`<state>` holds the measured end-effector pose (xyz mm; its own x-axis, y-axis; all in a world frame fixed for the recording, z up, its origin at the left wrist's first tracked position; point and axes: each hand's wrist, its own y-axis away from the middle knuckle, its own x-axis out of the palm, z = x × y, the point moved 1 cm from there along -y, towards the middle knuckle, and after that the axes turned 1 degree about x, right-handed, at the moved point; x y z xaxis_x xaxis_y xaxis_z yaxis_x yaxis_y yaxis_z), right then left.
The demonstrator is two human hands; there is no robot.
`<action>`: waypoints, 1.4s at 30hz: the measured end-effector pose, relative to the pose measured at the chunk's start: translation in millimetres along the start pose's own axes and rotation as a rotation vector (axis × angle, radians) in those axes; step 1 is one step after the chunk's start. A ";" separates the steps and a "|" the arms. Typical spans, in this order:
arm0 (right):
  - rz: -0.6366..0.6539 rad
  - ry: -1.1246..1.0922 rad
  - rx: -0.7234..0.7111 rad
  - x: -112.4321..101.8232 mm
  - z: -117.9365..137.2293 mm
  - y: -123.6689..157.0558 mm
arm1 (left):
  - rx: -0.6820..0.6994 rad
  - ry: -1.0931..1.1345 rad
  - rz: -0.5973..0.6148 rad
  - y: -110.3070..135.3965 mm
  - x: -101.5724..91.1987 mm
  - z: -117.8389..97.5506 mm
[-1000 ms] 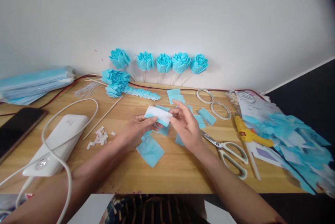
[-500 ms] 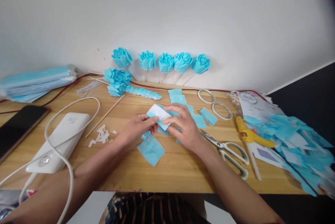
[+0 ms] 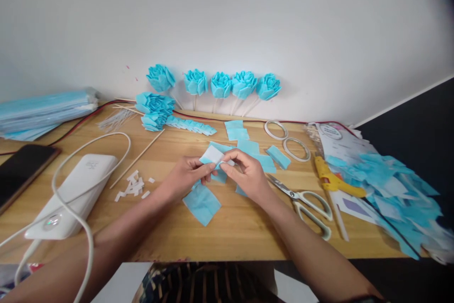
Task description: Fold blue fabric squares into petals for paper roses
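Between both hands, above the middle of the table, is a piece of blue-and-white fabric (image 3: 212, 154), its white face up and its blue edge toward me. My left hand (image 3: 193, 173) pinches its left side between thumb and fingers. On the right side, my right hand (image 3: 246, 170) grips it with thumb and forefinger, and the fabric bunches there. Just below the hands a blue fabric square (image 3: 202, 204) lies flat. More cut blue pieces (image 3: 248, 147) lie behind and partly under the right hand.
Scissors (image 3: 294, 194), tape rolls (image 3: 297, 149) and a yellow glue gun (image 3: 329, 177) lie on the right, beside a heap of blue scraps (image 3: 397, 194). Fabric flowers on sticks (image 3: 222, 85) lean on the wall. At left are a power bank (image 3: 76, 194), phone (image 3: 26, 170) and white bits (image 3: 131, 187).
My right fingers have closed in from spread to a pinch, bunching the fabric's right part. The whole view has shifted slightly.
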<state>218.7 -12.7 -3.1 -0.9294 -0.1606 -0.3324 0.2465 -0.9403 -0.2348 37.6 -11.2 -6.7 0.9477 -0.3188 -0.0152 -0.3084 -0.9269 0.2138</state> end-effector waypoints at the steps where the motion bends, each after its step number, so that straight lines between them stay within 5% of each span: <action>1: -0.012 -0.015 0.033 0.8 -1.3 0.2 | 0.008 -0.018 0.001 0.5 0.0 -0.7; 14: 0.100 -0.307 0.173 4.4 -3.6 -0.1 | 0.124 -0.077 -0.058 1.0 -1.5 0.3; 22: 0.087 -0.298 0.233 2.8 -1.4 0.1 | 0.189 -0.115 -0.050 2.8 0.7 -2.4; 27: 0.044 -0.333 0.214 5.2 -0.7 0.7 | 0.090 0.025 -0.022 1.7 0.8 -1.3; 42: -0.016 -0.125 0.077 -3.0 -0.9 -2.0 | 0.101 -0.147 0.091 3.0 -1.0 -3.5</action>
<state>221.3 -10.1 -2.4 -0.9612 -0.1773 -0.2114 0.2142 -0.9624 -0.1668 36.0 -13.0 -2.6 0.8957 -0.4207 -0.1439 -0.4058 -0.9058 0.1222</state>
